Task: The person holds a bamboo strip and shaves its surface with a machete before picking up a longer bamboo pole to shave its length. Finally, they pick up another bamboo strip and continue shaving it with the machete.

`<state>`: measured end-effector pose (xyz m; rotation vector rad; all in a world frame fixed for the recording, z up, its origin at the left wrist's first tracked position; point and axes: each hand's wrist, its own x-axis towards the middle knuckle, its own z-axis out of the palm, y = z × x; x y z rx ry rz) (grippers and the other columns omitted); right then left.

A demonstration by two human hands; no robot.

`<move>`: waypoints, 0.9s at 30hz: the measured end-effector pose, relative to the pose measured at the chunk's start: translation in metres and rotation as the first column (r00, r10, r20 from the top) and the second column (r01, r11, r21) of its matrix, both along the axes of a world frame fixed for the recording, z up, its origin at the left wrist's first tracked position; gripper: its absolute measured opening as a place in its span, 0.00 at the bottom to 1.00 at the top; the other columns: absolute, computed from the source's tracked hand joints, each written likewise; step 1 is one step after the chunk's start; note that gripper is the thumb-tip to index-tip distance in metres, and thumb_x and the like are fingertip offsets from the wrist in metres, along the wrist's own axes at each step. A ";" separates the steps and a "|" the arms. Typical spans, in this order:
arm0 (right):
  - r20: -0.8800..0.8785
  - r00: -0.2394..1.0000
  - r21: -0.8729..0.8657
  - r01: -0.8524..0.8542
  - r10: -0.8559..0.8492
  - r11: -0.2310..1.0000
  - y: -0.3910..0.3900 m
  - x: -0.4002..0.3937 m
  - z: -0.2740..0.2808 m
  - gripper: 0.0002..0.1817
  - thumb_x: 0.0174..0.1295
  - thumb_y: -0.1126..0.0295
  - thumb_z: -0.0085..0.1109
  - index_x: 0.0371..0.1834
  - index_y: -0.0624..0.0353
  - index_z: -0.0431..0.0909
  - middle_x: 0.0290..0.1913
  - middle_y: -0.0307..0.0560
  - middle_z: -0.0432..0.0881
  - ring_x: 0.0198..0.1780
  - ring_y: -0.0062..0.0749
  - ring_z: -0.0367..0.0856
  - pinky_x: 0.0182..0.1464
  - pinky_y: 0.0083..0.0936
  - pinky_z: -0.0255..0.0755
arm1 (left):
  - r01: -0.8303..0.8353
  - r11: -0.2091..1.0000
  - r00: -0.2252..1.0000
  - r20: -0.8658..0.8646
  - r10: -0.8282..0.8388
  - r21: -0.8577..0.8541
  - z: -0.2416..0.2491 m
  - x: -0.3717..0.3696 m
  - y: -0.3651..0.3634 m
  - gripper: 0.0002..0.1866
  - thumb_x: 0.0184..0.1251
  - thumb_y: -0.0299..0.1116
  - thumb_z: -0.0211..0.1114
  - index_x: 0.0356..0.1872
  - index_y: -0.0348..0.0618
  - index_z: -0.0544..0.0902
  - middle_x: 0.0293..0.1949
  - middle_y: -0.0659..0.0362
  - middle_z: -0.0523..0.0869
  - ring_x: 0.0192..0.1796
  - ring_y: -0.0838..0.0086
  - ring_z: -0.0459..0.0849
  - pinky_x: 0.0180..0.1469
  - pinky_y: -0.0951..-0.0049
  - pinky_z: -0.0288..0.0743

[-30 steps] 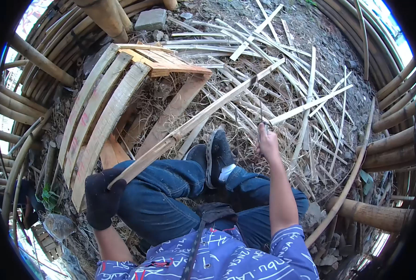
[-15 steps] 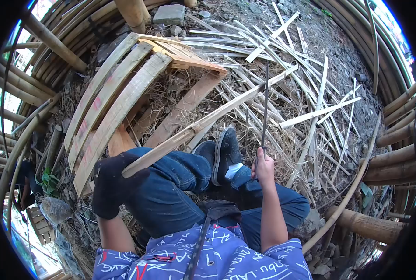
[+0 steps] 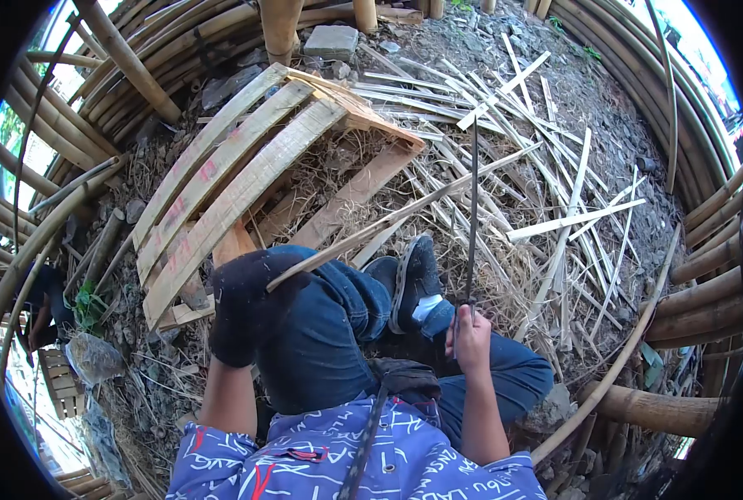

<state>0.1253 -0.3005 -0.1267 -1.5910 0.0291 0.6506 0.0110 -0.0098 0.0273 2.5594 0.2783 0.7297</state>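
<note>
My left hand, in a black glove, is closed around the near end of a long split bamboo strip. From my raised knee the strip slants away to the upper right, its narrow edge turned up. In my bare right hand is the handle of a long machete, its dark blade pointing away from me and looking very thin from this angle. The blade crosses the strip's far part in this view. Both hands are over my legs in blue jeans.
A slatted wooden crate lies ahead on the left. Pale bamboo strips and shavings litter the ground ahead and right. Bamboo poles line both sides. A grey block sits at the back. Another person is at far left.
The strip has rolled from its broad face toward its narrow edge. My gloved hand appears further right, and my right hand with the machete slightly lower. The whole view has shifted somewhat.
</note>
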 end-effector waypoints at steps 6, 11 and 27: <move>0.023 0.992 0.100 -0.125 0.123 0.987 0.006 -0.017 0.043 0.26 0.70 0.47 0.48 0.25 0.59 0.69 0.15 0.38 0.71 0.13 0.18 0.69 0.15 0.17 0.61 | 0.011 1.000 0.976 0.217 -0.009 -0.009 -0.014 -0.013 -0.006 0.07 0.49 0.26 0.72 0.29 0.44 0.83 0.22 0.57 0.81 0.25 0.63 0.81 0.28 0.65 0.71; 0.066 0.968 0.115 -0.247 0.241 0.962 0.019 -0.021 0.060 0.25 0.71 0.48 0.47 0.27 0.59 0.71 0.15 0.38 0.72 0.14 0.18 0.69 0.16 0.16 0.61 | 0.026 0.998 0.966 0.257 -0.012 -0.054 -0.030 -0.031 -0.006 0.08 0.52 0.31 0.73 0.31 0.47 0.82 0.26 0.56 0.82 0.27 0.60 0.80 0.30 0.64 0.72; -0.070 0.925 0.138 -0.362 0.374 0.922 0.032 -0.022 0.049 0.23 0.72 0.50 0.47 0.25 0.57 0.68 0.14 0.37 0.71 0.13 0.19 0.68 0.16 0.18 0.62 | 0.014 0.999 0.992 0.124 -0.009 -0.040 -0.007 -0.020 -0.013 0.17 0.39 0.30 0.79 0.35 0.44 0.84 0.27 0.57 0.82 0.31 0.62 0.79 0.35 0.64 0.72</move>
